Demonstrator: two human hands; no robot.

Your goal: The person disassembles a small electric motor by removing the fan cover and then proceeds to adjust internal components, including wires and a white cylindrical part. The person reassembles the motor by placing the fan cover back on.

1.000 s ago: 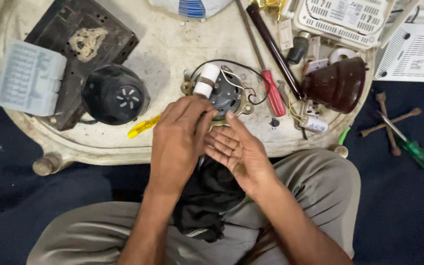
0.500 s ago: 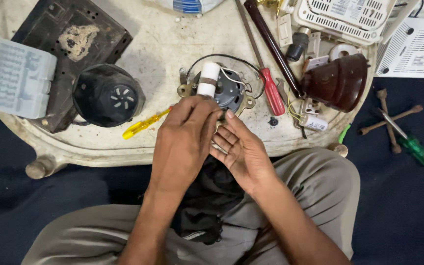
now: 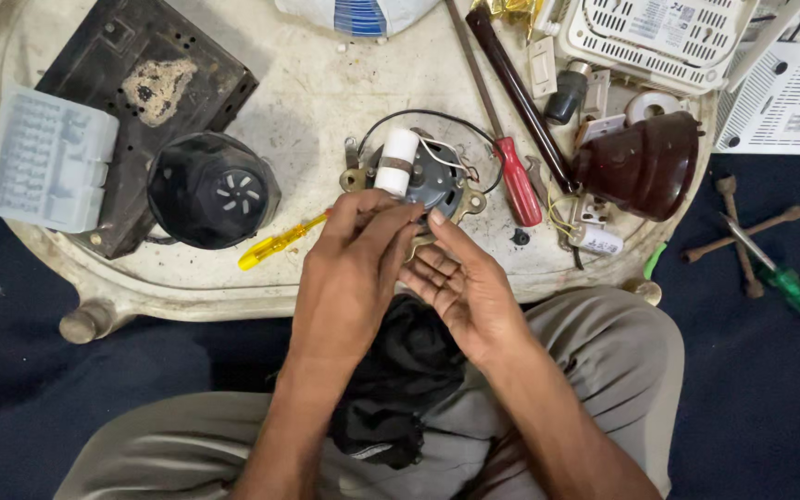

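Motor (image 3: 423, 176), centre frame, is judged heavy, rigid; wires fragile. Left hand (image 3: 356, 268) pinches its near rim; right hand (image 3: 460, 282) spread beside.

Bright, even overhead light; sharp.

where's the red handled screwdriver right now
In the head view the red-handled screwdriver lies on the white tray, right of centre, between the small motor and the dark red cover, just above the right hand.
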